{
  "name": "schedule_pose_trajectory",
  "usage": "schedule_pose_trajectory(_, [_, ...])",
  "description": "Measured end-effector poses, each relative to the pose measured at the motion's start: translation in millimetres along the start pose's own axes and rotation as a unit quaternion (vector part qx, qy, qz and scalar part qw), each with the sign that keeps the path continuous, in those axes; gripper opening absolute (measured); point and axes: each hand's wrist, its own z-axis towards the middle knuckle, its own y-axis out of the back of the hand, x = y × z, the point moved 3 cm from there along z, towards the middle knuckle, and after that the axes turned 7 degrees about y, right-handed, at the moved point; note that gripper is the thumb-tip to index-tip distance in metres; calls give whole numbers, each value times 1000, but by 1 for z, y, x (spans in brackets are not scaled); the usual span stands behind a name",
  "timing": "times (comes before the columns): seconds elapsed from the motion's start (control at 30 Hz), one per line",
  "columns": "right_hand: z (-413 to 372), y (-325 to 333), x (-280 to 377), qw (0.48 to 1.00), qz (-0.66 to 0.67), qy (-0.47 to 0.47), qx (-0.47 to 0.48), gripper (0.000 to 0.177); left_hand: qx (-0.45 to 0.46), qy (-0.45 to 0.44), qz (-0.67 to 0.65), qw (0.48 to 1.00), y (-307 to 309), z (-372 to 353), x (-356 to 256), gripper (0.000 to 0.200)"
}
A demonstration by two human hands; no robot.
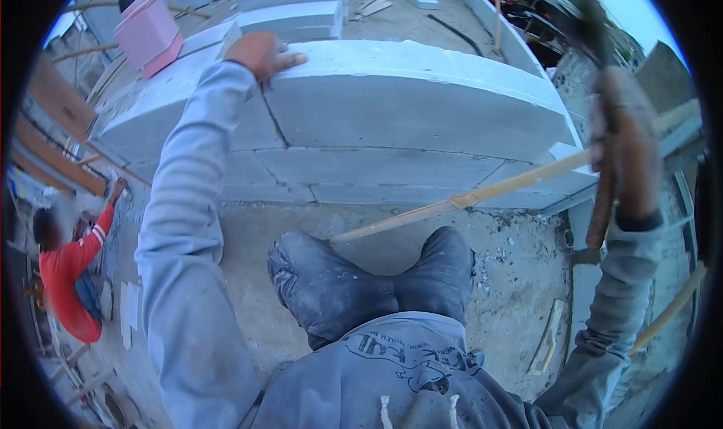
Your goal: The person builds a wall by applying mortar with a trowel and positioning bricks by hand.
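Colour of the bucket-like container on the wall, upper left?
Pink container, a deeper reddish pink along its lower edge; shows best in the head view.

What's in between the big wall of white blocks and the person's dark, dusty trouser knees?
In the head view, grey concrete floor lies between the wall and the knees, with a long, pale wooden pole slanting across.

Grey-blue hoodie (399, 376), pale drawstrings (385, 412), dark chest lettering; dark trousers (369, 286), dusty patches; dark right cuff (639, 222).
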Motion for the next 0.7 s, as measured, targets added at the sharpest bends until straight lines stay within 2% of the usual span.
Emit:
schedule_pose_trajectory(0.03, [6,3,6,998,23,38,-33,36,7,9,1,1000,0,-2,-1,69])
schedule_pose_trajectory(0.07, [10,2,10,996,24,48,-75,26,18,15,-4,1000,2,-4,-4,71])
schedule_pose_trajectory(0.1, [12,-2,6,996,29,48,-72,26,26,19,-8,999,5,-3,-4,72])
schedule_pose_trajectory(0.13, [12,-8,-3,998,-23,54,-31,21,8,24,-4,1000,1,-1,-2,74])
schedule_pose_trajectory(0.17, [10,-20,-23,986,-129,100,25,20,11,25,-1,1000,-1,-1,-1,74])
schedule_pose_trajectory(0.23, [3,-46,-63,913,-330,218,101,17,-5,13,-8,1000,0,-2,-2,73])
schedule_pose_trajectory(0.27, [-11,-60,-74,948,-249,-48,191,24,-4,12,-7,1000,-3,-4,-3,73])
schedule_pose_trajectory(0.3, [-14,-58,-65,949,-247,-50,190,24,-18,8,-7,1000,-5,-4,-4,73])
schedule_pose_trajectory(0.37, [-14,-50,-51,954,-93,-197,205,32,-33,13,-8,999,-6,-7,-2,72])
schedule_pose_trajectory(0.4, [-17,-48,-52,974,-79,-146,153,33,-25,20,-4,999,-6,-7,-4,71])
schedule_pose_trajectory(0.43, [-12,-43,-48,975,-77,-142,152,33,-22,28,0,999,-3,-6,-5,70])
schedule_pose_trajectory(0.5, [0,-22,-31,994,-42,-85,58,33,-18,30,3,999,-4,-5,-3,70])
schedule_pose_trajectory(0.6, [18,-8,-21,999,11,-7,-42,26,-22,19,-4,1000,-8,-3,0,70])
schedule_pose_trajectory(0.7, [13,-34,-32,999,-42,-5,-29,25,-18,22,-17,999,-4,-4,-1,70])
